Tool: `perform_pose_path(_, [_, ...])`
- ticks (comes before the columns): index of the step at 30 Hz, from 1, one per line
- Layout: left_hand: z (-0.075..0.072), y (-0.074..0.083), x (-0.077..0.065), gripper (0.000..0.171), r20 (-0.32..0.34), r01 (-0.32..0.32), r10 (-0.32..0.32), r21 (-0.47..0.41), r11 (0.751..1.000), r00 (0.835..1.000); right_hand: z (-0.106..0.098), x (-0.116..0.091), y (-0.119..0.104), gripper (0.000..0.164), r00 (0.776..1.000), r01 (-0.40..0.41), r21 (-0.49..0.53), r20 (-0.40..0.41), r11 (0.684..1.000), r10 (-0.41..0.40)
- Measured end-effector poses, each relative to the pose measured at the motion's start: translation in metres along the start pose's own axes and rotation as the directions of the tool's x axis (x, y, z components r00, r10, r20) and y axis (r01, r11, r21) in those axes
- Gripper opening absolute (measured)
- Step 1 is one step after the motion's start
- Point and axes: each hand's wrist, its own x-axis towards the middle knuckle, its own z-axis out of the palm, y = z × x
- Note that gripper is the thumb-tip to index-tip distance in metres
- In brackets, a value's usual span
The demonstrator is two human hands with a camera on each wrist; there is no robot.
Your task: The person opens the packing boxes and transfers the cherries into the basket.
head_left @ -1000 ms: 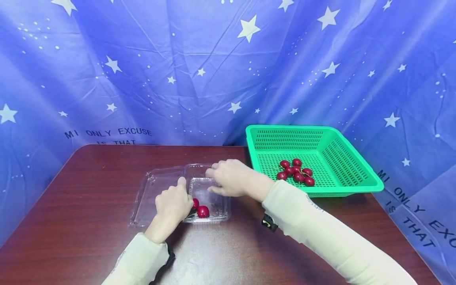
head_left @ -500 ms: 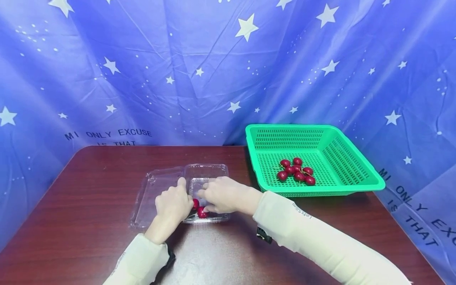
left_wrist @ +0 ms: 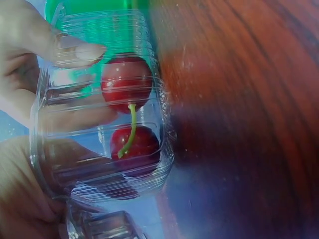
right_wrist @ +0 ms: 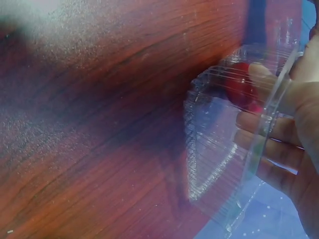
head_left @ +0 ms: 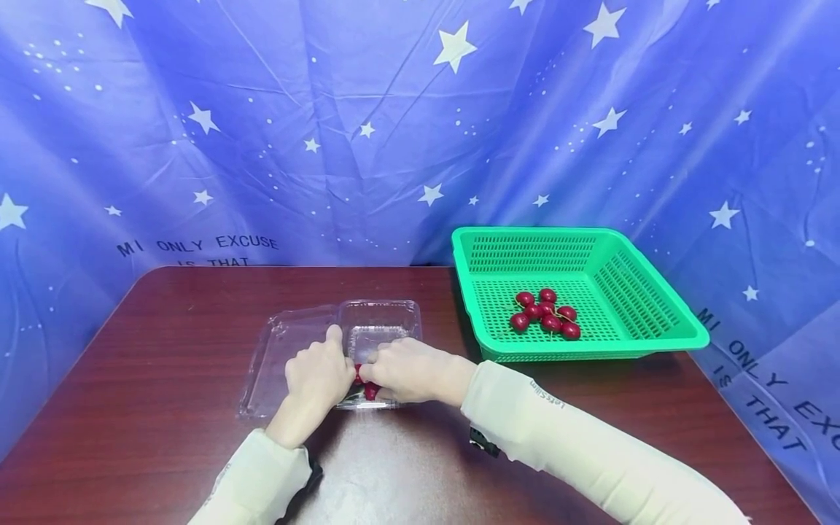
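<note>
A clear plastic clamshell box (head_left: 383,312) lies with its lid folded out to the left on the table. My left hand (head_left: 318,373) grips the edge between lid and tray, its thumb on top. Two red cherries (left_wrist: 126,82) sit at the near end of the tray, one with a green stem (left_wrist: 132,130). My right hand (head_left: 410,370) reaches down into the tray, thumb and fingers around the nearer cherry (head_left: 371,391). In the right wrist view the thumb lies against a cherry (right_wrist: 240,85); the fingers' contact on its far side is partly hidden.
A green plastic basket (head_left: 656,341) with several cherries (head_left: 547,310) stands to the right, toward the back. A starry blue curtain (head_left: 367,182) hangs behind the brown table (head_left: 197,313).
My right hand has come down and left from above the tray's right side to the cherries in it. The left hand has stayed on the box edge.
</note>
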Motion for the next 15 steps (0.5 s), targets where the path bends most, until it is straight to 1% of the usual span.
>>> perform_pose_path(5, [0.0001,-0.0012,0.0006,0.028,-0.001,0.001,-0.001,-0.012,1.0,1.0,0.0026,0.0019,0.0007,0.018,1.0,-0.004,0.016,0.013,1.0,0.004])
perform_pose_path(11, [0.0004,-0.0014,0.0006,0.029,-0.001,0.004,-0.004,-0.023,1.0,1.0,0.0061,0.0029,0.0033,0.018,0.998,-0.043,-0.013,0.041,0.999,0.044])
perform_pose_path(15, [0.0008,-0.0006,0.0017,0.028,-0.009,0.006,-0.006,-0.03,1.0,1.0,0.0079,0.0045,0.006,0.018,0.998,-0.049,-0.012,0.035,0.999,0.049])
